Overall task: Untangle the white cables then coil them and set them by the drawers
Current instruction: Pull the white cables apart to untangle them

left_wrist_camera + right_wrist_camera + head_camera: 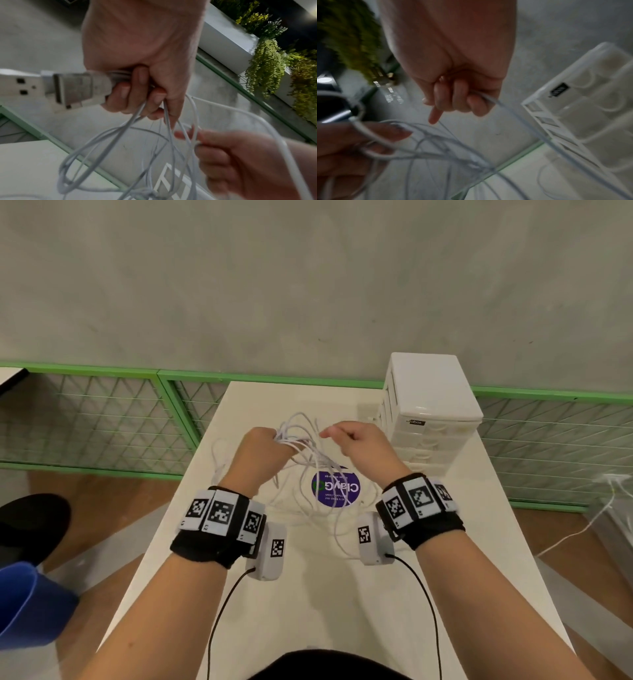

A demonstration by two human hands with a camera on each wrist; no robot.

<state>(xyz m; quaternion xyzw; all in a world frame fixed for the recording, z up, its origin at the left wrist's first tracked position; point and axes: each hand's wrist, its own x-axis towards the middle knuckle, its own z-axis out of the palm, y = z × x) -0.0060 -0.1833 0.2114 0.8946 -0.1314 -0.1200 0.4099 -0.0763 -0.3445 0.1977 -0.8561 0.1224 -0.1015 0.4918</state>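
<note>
A tangle of thin white cables (308,460) hangs above the white table (308,594), with loose loops trailing onto it. My left hand (263,445) grips a bunch of loops (137,121) in a fist, and a USB plug (56,88) sticks out of that fist. My right hand (356,440), just right of the tangle, has its fingers curled round a single strand (508,108) that runs down past the drawers. The white plastic drawer unit (431,405) stands at the table's far right.
A round purple sticker (337,491) lies under the cables. Behind the table runs a green wire fence (102,412) along a grey wall. A blue bin (24,604) and a black chair seat (30,525) stand on the floor at left.
</note>
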